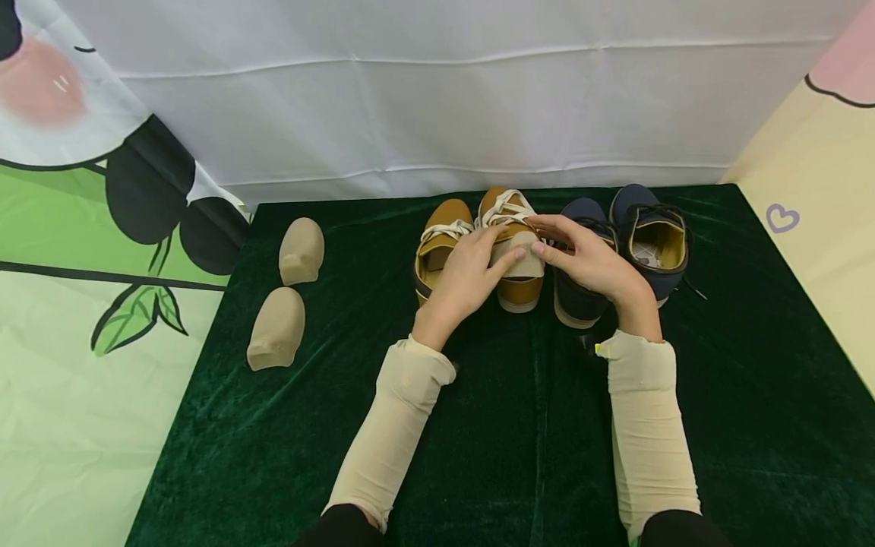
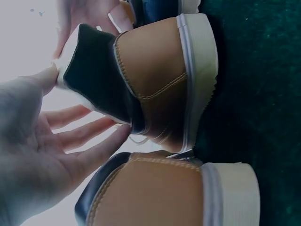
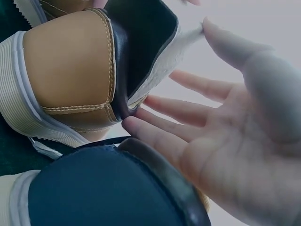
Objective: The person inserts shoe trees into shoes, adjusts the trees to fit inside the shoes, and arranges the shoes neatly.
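A beige moulded shoe insert [image 1: 522, 262] sticks up out of the opening of a tan lace-up shoe [image 1: 518, 295], partly inside it. On its left side my left hand [image 1: 468, 270] touches the insert's edge with the thumb, fingers nearly straight along the shoe's collar. My right hand [image 1: 591, 262] is at the other side, thumb tip at the insert's edge and long fingers against the shoe's collar and laces. Both wrist views show the insert's [image 2: 96, 70] underside dark, in shadow. Left of this shoe stands its tan mate [image 1: 451, 213], partly hidden by my left hand.
Two navy shoes [image 1: 659, 281] with dark laces stand at the right, the nearer one [image 1: 577, 304] under my right hand. Two more beige inserts [image 1: 276, 328] lie at the left on the green velvet cloth [image 1: 478, 456]. A white curtain [image 1: 410, 114] hangs behind.
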Demonstrator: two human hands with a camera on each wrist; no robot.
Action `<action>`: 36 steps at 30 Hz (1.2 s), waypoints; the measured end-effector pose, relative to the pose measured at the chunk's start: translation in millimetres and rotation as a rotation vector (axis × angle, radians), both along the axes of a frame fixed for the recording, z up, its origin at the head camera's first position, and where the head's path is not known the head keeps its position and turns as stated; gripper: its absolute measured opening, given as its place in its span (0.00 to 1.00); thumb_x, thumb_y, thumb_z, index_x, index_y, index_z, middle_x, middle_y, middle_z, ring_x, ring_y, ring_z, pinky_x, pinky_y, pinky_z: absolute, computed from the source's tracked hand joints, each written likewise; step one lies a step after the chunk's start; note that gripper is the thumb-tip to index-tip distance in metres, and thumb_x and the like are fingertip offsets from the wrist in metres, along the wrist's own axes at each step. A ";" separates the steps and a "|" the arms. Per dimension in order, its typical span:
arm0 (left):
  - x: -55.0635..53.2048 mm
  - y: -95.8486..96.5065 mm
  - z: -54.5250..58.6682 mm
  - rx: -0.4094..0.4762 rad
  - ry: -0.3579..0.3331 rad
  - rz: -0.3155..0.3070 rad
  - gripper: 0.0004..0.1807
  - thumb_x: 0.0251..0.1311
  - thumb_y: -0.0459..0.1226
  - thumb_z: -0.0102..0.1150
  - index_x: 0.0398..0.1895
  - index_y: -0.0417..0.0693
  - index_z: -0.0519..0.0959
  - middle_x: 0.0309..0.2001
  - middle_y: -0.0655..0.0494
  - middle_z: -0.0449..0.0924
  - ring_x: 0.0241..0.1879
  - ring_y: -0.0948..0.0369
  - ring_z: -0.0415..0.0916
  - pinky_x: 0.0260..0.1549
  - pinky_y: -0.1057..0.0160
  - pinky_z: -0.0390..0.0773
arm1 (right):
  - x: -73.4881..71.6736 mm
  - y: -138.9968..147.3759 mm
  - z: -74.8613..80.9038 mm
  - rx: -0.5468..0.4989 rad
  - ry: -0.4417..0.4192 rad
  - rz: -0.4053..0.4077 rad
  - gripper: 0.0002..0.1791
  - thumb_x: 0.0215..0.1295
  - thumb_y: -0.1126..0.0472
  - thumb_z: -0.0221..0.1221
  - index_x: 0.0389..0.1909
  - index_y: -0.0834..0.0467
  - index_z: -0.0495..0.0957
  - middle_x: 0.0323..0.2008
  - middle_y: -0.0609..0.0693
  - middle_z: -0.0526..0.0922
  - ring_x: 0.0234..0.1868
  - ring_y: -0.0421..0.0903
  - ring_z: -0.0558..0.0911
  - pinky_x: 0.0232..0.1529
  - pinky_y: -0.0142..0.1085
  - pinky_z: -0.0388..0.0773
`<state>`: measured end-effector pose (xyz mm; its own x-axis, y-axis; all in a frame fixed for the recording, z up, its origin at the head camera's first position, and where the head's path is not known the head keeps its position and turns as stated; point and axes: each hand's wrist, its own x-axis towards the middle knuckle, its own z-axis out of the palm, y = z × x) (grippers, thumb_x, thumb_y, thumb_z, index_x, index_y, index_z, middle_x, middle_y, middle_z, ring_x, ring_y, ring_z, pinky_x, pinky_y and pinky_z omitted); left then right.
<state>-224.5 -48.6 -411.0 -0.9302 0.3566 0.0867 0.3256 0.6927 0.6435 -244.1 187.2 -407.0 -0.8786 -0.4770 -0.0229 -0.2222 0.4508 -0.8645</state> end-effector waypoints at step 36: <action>-6.7 1.4 -9.6 0.044 0.120 0.014 0.19 0.73 0.41 0.62 0.62 0.47 0.74 0.59 0.50 0.80 0.58 0.55 0.77 0.61 0.55 0.77 | -4.8 -13.8 -8.4 0.171 0.200 -0.182 0.26 0.79 0.49 0.57 0.72 0.54 0.73 0.66 0.60 0.80 0.65 0.60 0.80 0.60 0.58 0.79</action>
